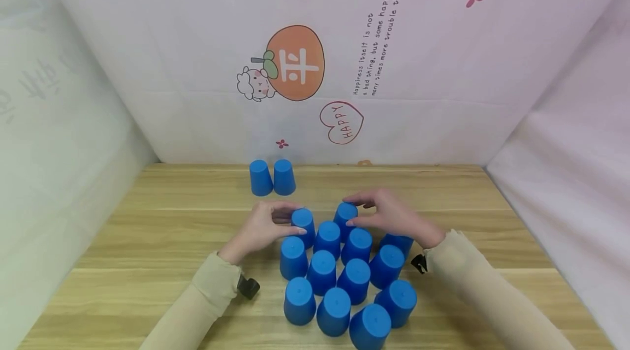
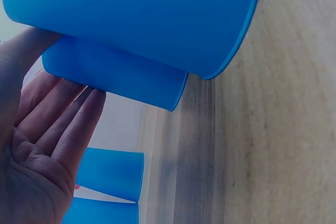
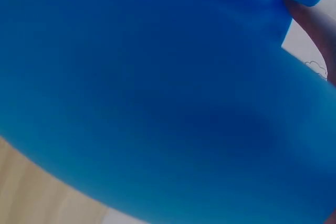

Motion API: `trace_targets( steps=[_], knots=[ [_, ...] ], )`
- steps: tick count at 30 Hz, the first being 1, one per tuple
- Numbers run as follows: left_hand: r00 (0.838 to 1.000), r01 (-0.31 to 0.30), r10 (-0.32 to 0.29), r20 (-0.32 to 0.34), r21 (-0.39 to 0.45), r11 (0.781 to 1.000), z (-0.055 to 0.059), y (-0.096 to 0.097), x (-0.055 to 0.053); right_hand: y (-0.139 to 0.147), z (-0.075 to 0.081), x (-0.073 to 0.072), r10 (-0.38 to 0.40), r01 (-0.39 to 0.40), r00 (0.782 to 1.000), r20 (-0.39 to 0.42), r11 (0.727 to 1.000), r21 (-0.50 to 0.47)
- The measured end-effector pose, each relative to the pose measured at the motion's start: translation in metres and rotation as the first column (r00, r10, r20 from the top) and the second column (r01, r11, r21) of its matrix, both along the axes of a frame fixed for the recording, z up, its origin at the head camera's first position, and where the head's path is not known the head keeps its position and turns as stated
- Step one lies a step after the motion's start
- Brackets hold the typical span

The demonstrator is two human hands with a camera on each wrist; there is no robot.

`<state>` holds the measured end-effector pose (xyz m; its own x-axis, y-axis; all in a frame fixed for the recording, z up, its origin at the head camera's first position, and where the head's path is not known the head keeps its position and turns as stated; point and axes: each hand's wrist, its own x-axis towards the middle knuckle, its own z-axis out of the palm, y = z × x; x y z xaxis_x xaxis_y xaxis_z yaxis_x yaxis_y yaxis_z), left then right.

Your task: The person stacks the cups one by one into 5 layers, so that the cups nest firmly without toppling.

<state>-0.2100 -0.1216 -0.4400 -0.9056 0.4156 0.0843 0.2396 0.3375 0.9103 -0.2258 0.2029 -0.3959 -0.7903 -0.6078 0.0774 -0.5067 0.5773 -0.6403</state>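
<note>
Evidently smooth and matte, a batch of blue cups (image 1: 322,273) stands upside down on a table (image 1: 172,240) with pale, streaky wood grain. Each is a tapered round shape, narrow flat base up, wide mouth down, and several bases carry a tiny dimple at the centre. The left hand (image 1: 261,227) pinches the left cup (image 1: 304,222) at the back edge of the cluster, thumb on the near side and fingers lying rather straight along the far side. The right hand (image 1: 386,213) pinches the right cup (image 1: 346,212), also at the back edge, between thumb and fingers near its base. Close up, the left wrist view shows a thin raised lip round the mouth of the nearest cup. Farther back, two spare cups (image 1: 272,178) stand side by side, apart from the cluster. Both sleeves (image 1: 214,281) are cream, soft-looking fabric. Behind the table hangs a white cloth (image 1: 418,120), lightly creased, printed with round orange fruit, a heart outline and lettering.
</note>
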Motion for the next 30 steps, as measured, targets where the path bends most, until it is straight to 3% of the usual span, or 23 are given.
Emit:
trace_targets(
  steps=[12, 17, 23, 30],
  knots=[
    [0.999, -0.026, 0.024, -0.038, -0.058, 0.998, 0.002, -0.002, -0.001, -0.002, -0.003, 0.0, 0.021, -0.021, 1.0, -0.005, 0.999, -0.04],
    [0.993, -0.059, 0.052, -0.105, -0.072, 0.996, 0.006, -0.001, -0.007, -0.001, -0.005, 0.0, 0.021, -0.021, 1.0, 0.006, 0.999, -0.05],
    [0.978, -0.071, 0.059, -0.201, -0.055, 0.996, 0.022, 0.005, -0.02, 0.0, -0.005, 0.0, 0.015, -0.015, 1.0, 0.004, 0.999, -0.051],
    [0.968, -0.104, 0.094, -0.231, -0.033, 0.994, 0.05, 0.011, -0.04, 0.0, -0.005, 0.0, 0.019, -0.017, 1.0, 0.024, 0.998, -0.067]
  ],
)
